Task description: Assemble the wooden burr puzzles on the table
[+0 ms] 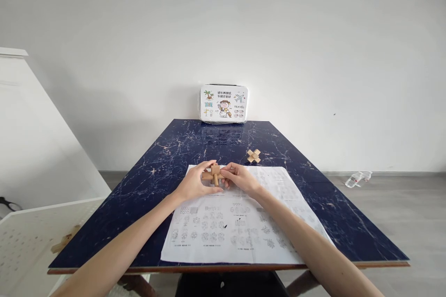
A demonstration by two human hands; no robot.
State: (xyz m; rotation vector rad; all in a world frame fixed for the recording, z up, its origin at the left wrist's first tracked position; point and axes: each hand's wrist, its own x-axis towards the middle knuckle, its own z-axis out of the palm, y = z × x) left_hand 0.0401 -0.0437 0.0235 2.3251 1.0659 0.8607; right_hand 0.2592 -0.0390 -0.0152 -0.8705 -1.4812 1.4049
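A small light-wood interlocking puzzle [215, 170], made of crossed blocks with a thin peg pointing down, is held up just above a printed sheet [209, 253]. My left hand [195, 181] grips it from the left, thumb below and fingers above. From the right, my right hand [241, 178] pinches the puzzle's right end between thumb and fingers. Some of its blocks are hidden behind the fingers. The sheet carries rows of line drawings of puzzle shapes and lies under both forearms.
Beyond the sheet's far edge stands another wooden cross-shaped puzzle [253, 156]. A white case with cartoon prints [224, 104] leans by the wall on the dark blue marbled table [149, 185]. Wooden pieces [65, 239] lie low at left; a clear plastic item [357, 179] is on the floor.
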